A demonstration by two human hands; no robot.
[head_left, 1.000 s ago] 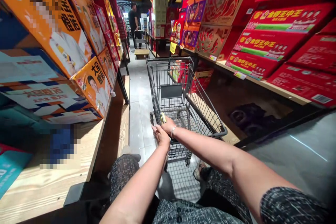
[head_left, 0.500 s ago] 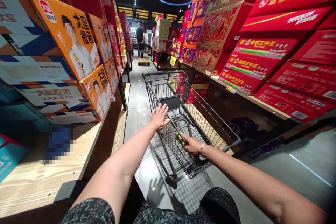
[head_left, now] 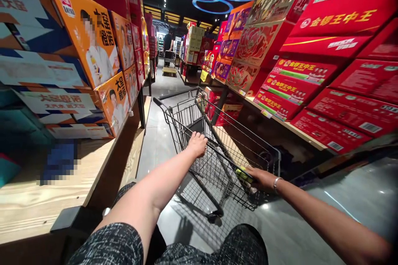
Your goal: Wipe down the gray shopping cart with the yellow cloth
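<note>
Shopping cart (head_left: 228,158), 1: on the floor (head_left: 157,122), near the right shelf (head_left: 311,139) edge. Your hands, 2, apart: left hand (head_left: 197,145) clamped on the cart's rim; right hand (head_left: 259,177) at its near corner, touching 1 yellow-green item (head_left: 244,174); grip unclear.
</note>
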